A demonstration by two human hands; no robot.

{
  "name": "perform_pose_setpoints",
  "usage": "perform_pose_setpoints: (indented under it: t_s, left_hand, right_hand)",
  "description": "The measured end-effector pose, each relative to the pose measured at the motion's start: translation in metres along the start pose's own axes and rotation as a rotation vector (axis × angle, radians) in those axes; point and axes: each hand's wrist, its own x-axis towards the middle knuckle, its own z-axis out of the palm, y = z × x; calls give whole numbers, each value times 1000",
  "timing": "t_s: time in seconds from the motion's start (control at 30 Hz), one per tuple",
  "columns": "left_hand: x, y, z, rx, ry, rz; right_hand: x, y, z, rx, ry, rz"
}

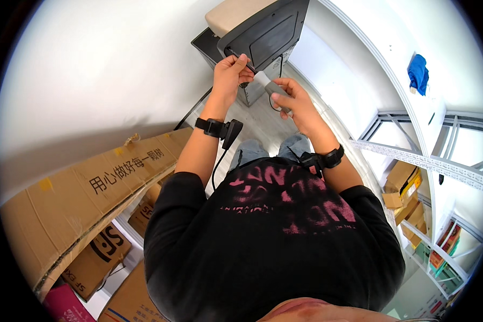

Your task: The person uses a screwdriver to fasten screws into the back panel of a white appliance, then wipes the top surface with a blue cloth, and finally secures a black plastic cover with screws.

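Observation:
My right hand (295,102) is wrapped round the grey handle of a screwdriver (276,91) with a pale collar. Its dark shaft slants up and left to a corner of a dark grey panel (265,35). Close to that corner, my left hand (232,75) has its thumb and fingers pinched round the shaft; the tip is hard to see. The panel is tilted, has a recessed outline and small holes, and backs onto a tan padded piece (236,16). Beneath it stands a black box-like unit (205,45) with a cable.
A long cardboard carton (91,182) lies along the left wall, with more boxes (99,257) under it. To the right rise white metal shelves (424,153) holding cartons (402,180). A blue cloth (418,74) hangs there. Both wrists wear black strapped devices (220,129), one trailing a cable.

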Motion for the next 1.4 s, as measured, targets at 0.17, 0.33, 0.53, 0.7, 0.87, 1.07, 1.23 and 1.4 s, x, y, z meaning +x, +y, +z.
perform_pose_setpoints:
  t_s: [0.17,0.33,0.53,0.7,0.87,1.07,1.23,1.4]
  left_hand:
    - [-1,-2,4,-20,-16,11]
    - [-6,1,11,-49,-33,-29]
    - [-1,-6,2,-2,-50,-12]
    - [-2,-8,3,-36,-60,-12]
    - [-4,-5,7,-31,-25,-3]
    - [-1,-6,0,-21,-44,8]
    - [-4,-3,4,-73,-50,0]
    - [-1,-2,2,-37,-42,-5]
  right_hand:
    - [0,-2,-16,230,-150,122]
    - [4,17,-6,-372,36,-311]
    - [-2,4,9,-162,68,-81]
    - [0,-2,-9,225,-153,145]
    - [5,26,-2,-537,52,-349]
    - [-2,8,0,184,-105,71]
    - [-1,10,-3,-86,-39,-8]
    - [11,34,-6,-567,124,-527]
